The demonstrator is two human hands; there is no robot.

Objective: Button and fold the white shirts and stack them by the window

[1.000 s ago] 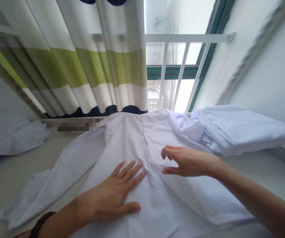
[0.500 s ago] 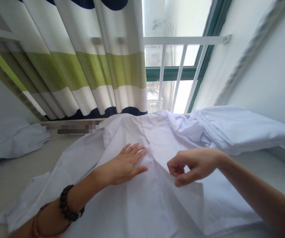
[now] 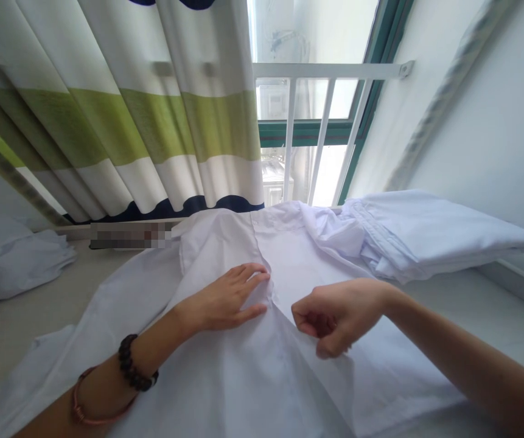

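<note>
A white shirt [image 3: 225, 255] lies spread front-up on a pale table [image 3: 15, 322], collar toward the window. My left hand [image 3: 227, 298], a dark bead bracelet on its wrist, rests flat with fingers stretched on the left front panel beside the placket. My right hand [image 3: 330, 316] is closed in a pinch on the edge of the right front panel and lifts it slightly off the table. The shirt's left sleeve [image 3: 106, 304] runs out toward the near left.
A folded stack of white garments [image 3: 426, 234] sits at the right by the wall. More crumpled white cloth [image 3: 10, 255] lies at the far left. A striped curtain [image 3: 129, 121] and a barred window [image 3: 316, 121] stand behind the table.
My left hand slid up the shirt toward the collar. My right hand went from open above the right panel to a pinch on its edge, drawing it toward the middle.
</note>
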